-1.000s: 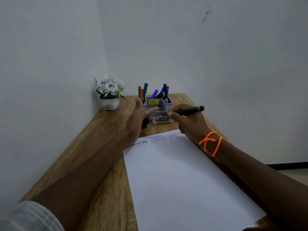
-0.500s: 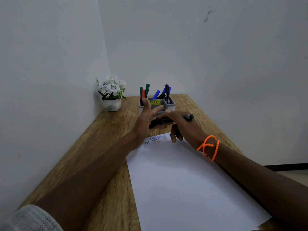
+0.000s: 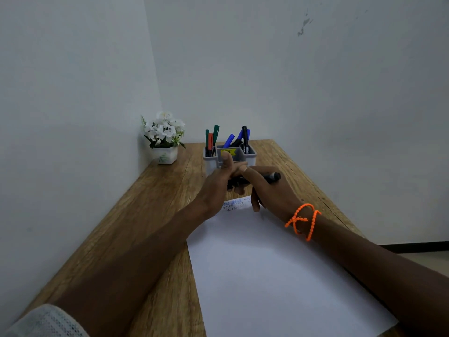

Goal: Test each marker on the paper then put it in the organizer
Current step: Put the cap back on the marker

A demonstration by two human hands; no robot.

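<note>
Both hands meeting over paper (image 3: 279,276) top edge: right hand (image 3: 272,193) gripping black marker (image 3: 273,177), left hand (image 3: 218,183) pinching its far end. Organizer (image 3: 229,156) sitting at 12 o'clock. Risk: uncapped tip smearing fingers, cap slipping.

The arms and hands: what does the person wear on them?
The left arm has a white, patterned knit sleeve pushed up near the elbow. The right wrist carries an orange beaded bracelet, looped so its strands cross. Both forearms are otherwise bare; no rings or watch are visible.
</note>
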